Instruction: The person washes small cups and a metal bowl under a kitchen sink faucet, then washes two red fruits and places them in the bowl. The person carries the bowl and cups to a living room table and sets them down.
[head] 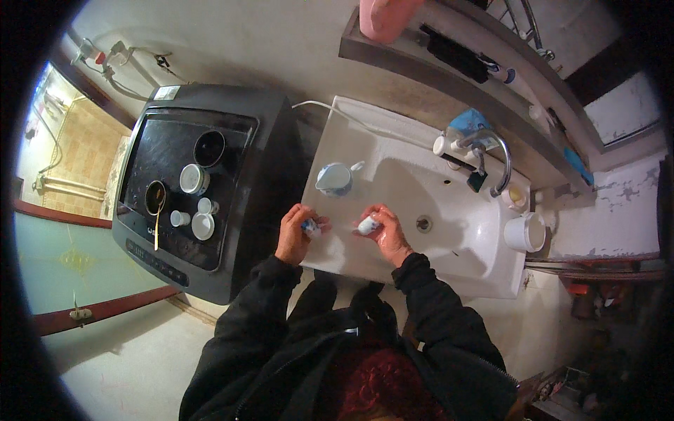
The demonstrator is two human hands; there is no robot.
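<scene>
My left hand point(297, 231) is closed around a small blue-and-white object point(311, 227), mostly covered by the fingers; its kind is unclear. To the right, my right hand point(388, 234) grips a small white cup point(367, 225), and the fingers look wet. Both hands are above the left part of a white ceramic washbasin point(337, 252). Just beyond them, a white jug point(333, 180) with blue decoration stands on the basin's flat left side, its handle to the right.
On the dark washing machine point(174, 137) at left are small white cups point(180, 218), a lidded white pot point(194, 179), and a dark bowl point(155, 197) with a long utensil. The curved faucet point(506, 163) rises behind the drain point(424, 224). A white tub point(525, 233) stands at right.
</scene>
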